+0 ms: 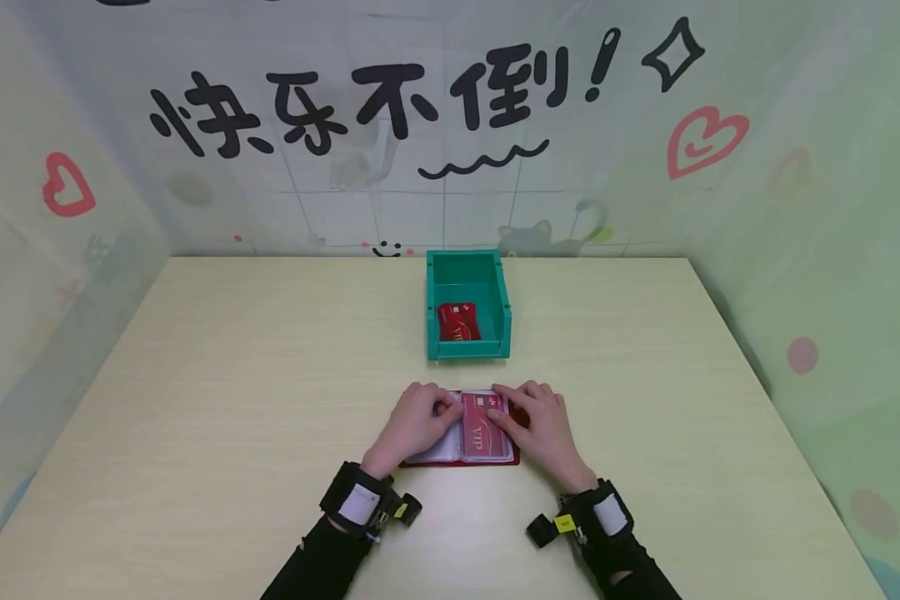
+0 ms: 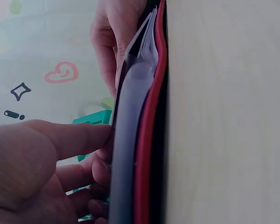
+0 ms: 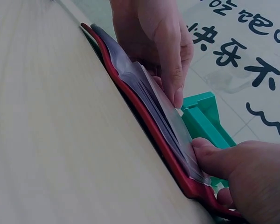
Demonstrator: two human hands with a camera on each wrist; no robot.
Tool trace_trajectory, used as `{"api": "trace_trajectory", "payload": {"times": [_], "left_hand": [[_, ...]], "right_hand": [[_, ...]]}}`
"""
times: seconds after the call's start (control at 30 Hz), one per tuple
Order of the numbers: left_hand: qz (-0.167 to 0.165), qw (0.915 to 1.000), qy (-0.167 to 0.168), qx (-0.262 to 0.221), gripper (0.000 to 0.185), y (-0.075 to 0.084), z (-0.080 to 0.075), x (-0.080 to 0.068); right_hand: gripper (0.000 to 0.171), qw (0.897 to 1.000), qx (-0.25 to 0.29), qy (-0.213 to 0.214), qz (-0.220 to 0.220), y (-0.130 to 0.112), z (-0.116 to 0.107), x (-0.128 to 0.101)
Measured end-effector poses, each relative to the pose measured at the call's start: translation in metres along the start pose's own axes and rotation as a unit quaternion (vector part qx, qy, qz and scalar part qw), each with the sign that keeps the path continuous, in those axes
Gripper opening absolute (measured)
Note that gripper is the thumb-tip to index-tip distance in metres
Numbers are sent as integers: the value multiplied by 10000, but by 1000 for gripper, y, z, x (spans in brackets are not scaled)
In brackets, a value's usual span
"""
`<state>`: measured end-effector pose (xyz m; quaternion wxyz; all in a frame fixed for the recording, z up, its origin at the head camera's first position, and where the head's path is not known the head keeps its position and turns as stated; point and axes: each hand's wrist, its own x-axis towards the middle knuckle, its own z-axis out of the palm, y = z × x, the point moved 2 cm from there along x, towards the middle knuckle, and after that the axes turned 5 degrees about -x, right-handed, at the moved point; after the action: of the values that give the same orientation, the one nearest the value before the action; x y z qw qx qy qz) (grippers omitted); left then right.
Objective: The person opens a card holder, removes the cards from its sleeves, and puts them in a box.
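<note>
An open card holder [image 1: 450, 455] with a red cover and clear sleeve pages lies on the table. A red VIP card [image 1: 482, 442] shows in its right-hand sleeve. My left hand [image 1: 418, 419] pinches at the sleeve by the card's upper left side, its fingers curled. In the left wrist view, the left thumb [image 2: 86, 137] touches the sleeve edge. My right hand [image 1: 537, 421] grips the holder's right side, the thumb lying over the card and the index finger along the top edge. The right thumb [image 3: 212, 156] presses the sleeve in the right wrist view; its other fingers are partly hidden.
Just beyond the holder stands a teal bin [image 1: 468, 351] with red cards [image 1: 458, 322] inside. The pale wooden table [image 1: 232, 400] extends on both sides. A printed cloth [image 1: 390, 200] hangs along the back and sides.
</note>
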<state>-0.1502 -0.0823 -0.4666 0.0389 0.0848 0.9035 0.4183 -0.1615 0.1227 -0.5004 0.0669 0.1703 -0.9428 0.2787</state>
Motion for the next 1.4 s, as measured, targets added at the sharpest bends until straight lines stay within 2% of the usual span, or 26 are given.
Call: {"api": "trace_trajectory", "payload": {"times": [0.43, 0.67, 0.97, 1.13, 1.27, 1.4], "left_hand": [[87, 10000, -30, 13, 15, -4, 0, 1], [-135, 9998, -128, -78, 18, -4, -1, 2], [-192, 9998, 33, -73, 21, -2, 3, -1], [-376, 9990, -124, -184, 19, -1, -2, -2], [-534, 9982, -125, -251, 16, 1, -7, -3], [-480, 9988, -82, -111, 25, 2, -4, -2]], "right_hand": [[46, 10000, 18, -13, -79, 2, 1, 0], [44, 9999, 15, 52, -152, 2, 1, 0], [44, 9999, 8, 68, -159, 3, 1, -1], [44, 9999, 47, 2, -115, 3, 1, -1], [45, 9999, 68, -31, -75, 3, 2, -1], [45, 10000, 67, -38, -60, 3, 2, -1]]}}
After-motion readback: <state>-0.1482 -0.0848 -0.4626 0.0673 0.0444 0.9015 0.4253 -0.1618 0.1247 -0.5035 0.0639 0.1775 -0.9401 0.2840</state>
